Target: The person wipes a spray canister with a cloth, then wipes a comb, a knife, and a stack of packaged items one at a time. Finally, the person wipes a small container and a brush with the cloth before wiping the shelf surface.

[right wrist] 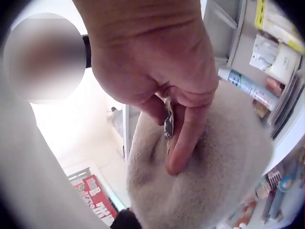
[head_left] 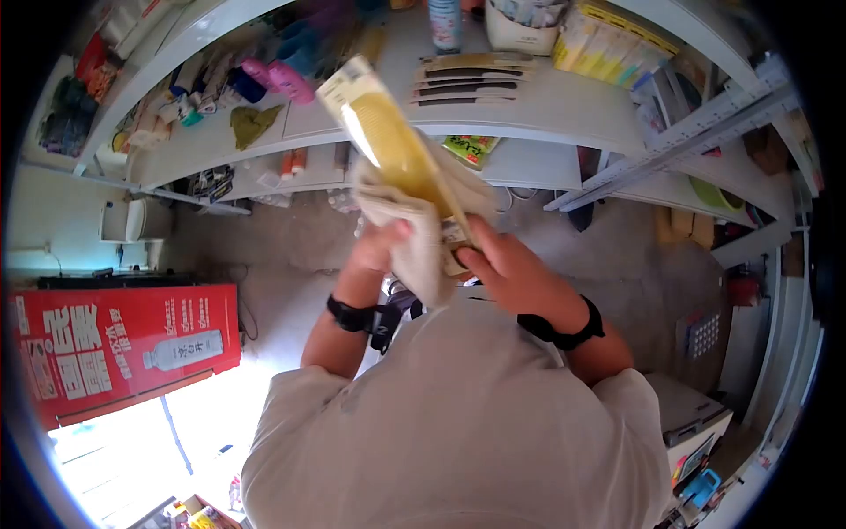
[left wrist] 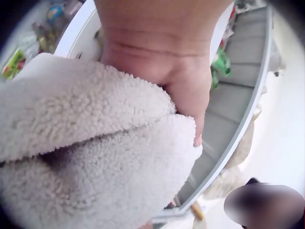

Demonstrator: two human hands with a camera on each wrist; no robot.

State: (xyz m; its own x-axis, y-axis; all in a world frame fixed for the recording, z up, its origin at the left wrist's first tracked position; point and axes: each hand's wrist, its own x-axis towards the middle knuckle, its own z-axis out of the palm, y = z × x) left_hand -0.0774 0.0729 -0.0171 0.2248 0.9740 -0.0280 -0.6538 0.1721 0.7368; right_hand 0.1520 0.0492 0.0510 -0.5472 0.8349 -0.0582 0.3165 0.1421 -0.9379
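Observation:
A cream fluffy cloth (head_left: 414,242) is bunched in my left hand (head_left: 379,247), thumb on top of its fold. That cloth wraps the lower part of a long clear pack (head_left: 388,132) with a yellow, finely ridged, comb-like item inside. The pack tilts up and to the left, towards the shelf. At its near end, my right hand (head_left: 520,273) pinches the card edge between thumb and fingers. The right wrist view shows this thin edge (right wrist: 168,124) end-on, with the cloth right behind it. In the left wrist view the cloth (left wrist: 95,133) covers most of the left fingers.
Ahead stands a white shelf (head_left: 564,106) with several packs of dark, long-handled items (head_left: 467,84), a spray can (head_left: 445,26) and yellow boxes (head_left: 608,48). Pink bottles (head_left: 286,81) stand at its left. A red box (head_left: 132,348) is low at left, and a metal upright (head_left: 670,132) at right.

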